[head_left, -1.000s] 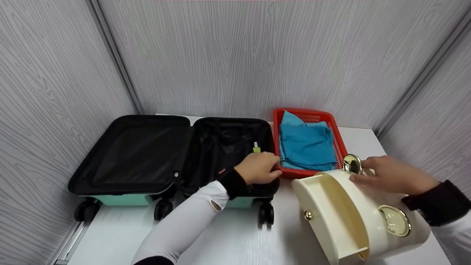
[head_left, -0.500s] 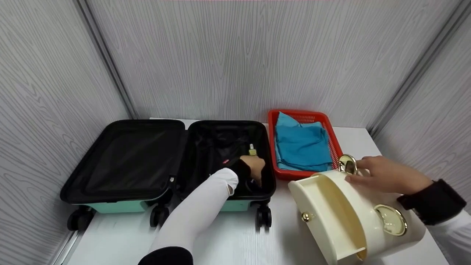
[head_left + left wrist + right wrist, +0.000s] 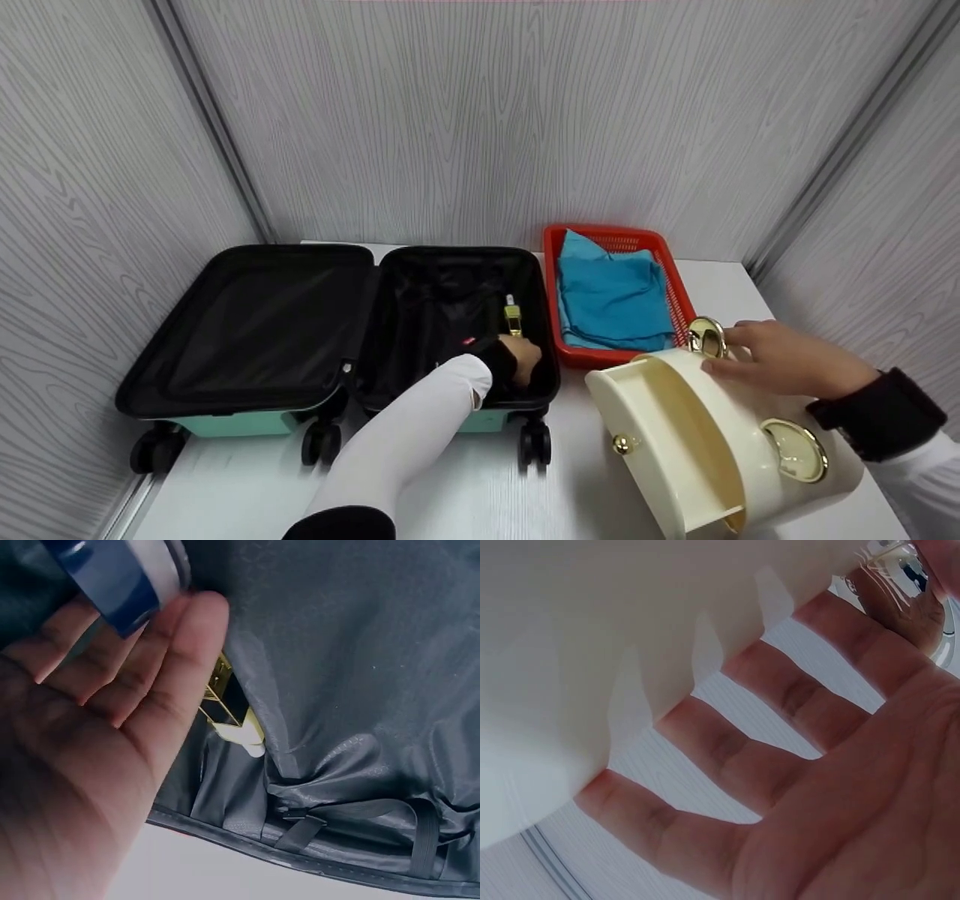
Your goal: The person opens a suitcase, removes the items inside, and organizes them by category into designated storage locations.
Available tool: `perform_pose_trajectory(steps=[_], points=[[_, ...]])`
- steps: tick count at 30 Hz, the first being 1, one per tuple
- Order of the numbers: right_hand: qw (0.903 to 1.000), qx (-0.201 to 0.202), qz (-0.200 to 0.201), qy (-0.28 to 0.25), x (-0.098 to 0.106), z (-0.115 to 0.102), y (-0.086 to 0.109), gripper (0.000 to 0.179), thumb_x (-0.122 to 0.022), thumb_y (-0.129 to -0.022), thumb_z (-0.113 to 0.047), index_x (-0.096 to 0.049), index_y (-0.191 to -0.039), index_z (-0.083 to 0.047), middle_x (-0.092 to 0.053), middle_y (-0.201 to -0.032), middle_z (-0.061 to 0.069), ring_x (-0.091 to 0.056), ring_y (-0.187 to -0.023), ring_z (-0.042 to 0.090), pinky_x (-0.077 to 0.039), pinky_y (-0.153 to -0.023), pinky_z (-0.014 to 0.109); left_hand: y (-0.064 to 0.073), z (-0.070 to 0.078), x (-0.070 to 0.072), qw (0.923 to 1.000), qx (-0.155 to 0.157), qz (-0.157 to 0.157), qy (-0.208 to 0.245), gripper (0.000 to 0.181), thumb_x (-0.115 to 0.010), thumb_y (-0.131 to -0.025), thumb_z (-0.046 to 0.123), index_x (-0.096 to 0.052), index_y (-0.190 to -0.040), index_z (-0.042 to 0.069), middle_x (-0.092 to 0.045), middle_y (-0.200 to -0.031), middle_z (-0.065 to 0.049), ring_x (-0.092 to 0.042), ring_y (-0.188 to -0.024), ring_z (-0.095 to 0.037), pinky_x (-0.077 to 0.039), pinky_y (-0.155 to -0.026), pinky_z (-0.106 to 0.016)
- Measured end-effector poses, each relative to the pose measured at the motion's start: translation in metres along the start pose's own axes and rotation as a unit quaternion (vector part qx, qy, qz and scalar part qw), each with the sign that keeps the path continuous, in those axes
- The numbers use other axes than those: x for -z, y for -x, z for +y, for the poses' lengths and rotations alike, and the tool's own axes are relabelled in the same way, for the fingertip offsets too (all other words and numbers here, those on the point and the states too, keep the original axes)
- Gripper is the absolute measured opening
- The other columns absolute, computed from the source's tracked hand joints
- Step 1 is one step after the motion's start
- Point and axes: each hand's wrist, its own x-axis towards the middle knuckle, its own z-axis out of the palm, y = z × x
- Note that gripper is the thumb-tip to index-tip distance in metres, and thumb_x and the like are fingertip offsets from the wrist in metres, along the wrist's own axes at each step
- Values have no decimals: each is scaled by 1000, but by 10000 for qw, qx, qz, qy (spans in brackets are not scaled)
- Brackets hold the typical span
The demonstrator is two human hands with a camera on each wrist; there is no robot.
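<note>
My left hand reaches down into the right half of the open black-lined suitcase. Its curled fingers hold a dark blue container with a silver band, which the head view hides; the thumb is out of sight in the left wrist view. Just beyond the hand lies a small yellow-gold bottle with a whitish cap. My right hand rests against a cream storage box, straight spread fingers touching its shell beside a gold ring. A drawer of that box stands pulled out.
Right of the suitcase sits a red basket with folded blue cloths. The suitcase's other half lies flat at left. Black wheels stick out at the front. Grey panel walls enclose the white table.
My left hand has moved from the suitcase's right rim, near the basket, down inside the right half, close to the bottle. My right hand stays on the cream box.
</note>
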Motion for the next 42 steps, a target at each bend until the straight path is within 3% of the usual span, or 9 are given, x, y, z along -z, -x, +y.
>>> perform_pose_trajectory(steps=[8,13,20,24,27,31,34,40,42], points=[[10000,33,-26,-24,0,1,-2,20,-75,-102,-32,-69,-93,-15,-65,-89,-5,-56,-78,9,-50,-71,35,6,-4,4,9995,-39,63,321,11,-81,-85,19,-75,-88,10,-80,-101,-10,-61,-80,-20,-59,-74,-39],[10000,29,-6,-81,2,2,0,20,-74,-102,-31,-68,-91,-16,-63,-86,-6,-54,-76,6,-48,-70,32,5,-12,15,9988,-64,-33,492,23,-82,-84,26,-64,-75,15,-72,-87,-6,-60,-73,-19,-48,-61,-32],[9999,20,-19,-116,2,5,1,22,-73,-103,-33,-68,-91,-15,-61,-85,-7,-52,-74,5,-47,-69,30,21,-11,53,9968,3,587,550,31,-77,-91,42,-71,-97,12,-73,-101,-6,-63,-84,-20,-56,-76,-42],[10000,-7,-42,-78,3,7,2,22,-73,-104,-33,-68,-91,-16,-62,-86,-6,-53,-75,6,-47,-69,31,31,1,84,9912,-546,818,883,37,-72,-97,40,-74,-120,11,-72,-110,-4,-61,-93,-17,-53,-83,-35],[10000,-34,22,-61,3,7,3,22,-74,-103,-31,-66,-87,-18,-61,-84,-8,-52,-75,6,-47,-70,31,40,14,103,9803,-1168,916,1302,46,-70,-101,37,-71,-140,13,-72,-126,-4,-60,-103,-15,-52,-90,-30],[9999,30,117,-18,1,7,3,21,-75,-102,-29,-66,-87,-19,-61,-84,-9,-51,-76,5,-46,-70,30,55,37,118,9634,-1805,817,1803,59,-67,-106,38,-55,-160,16,-62,-155,-4,-57,-129,-15,-51,-110,-30],[9999,49,135,-16,0,7,3,21,-75,-102,-29,-66,-87,-18,-61,-84,-8,-50,-75,5,-45,-68,30,64,55,124,9548,-2181,730,1883,61,-65,-108,40,-51,-163,20,-58,-160,-4,-52,-139,-15,-44,-117,-28],[9998,-28,151,-98,2,4,3,17,-75,-102,-30,-70,-92,-18,-62,-85,-9,-53,-76,5,-47,-69,29,70,86,129,9339,-2941,865,1842,63,-69,-107,41,-51,-163,20,-65,-144,-4,-54,-122,-12,-43,-100,-18],[9998,-35,154,-117,2,4,2,17,-75,-102,-30,-70,-91,-17,-62,-85,-8,-53,-76,6,-47,-68,30,69,95,129,9328,-2973,900,1827,63,-73,-105,41,-54,-161,19,-67,-141,-2,-54,-118,-8,-43,-96,-14]])
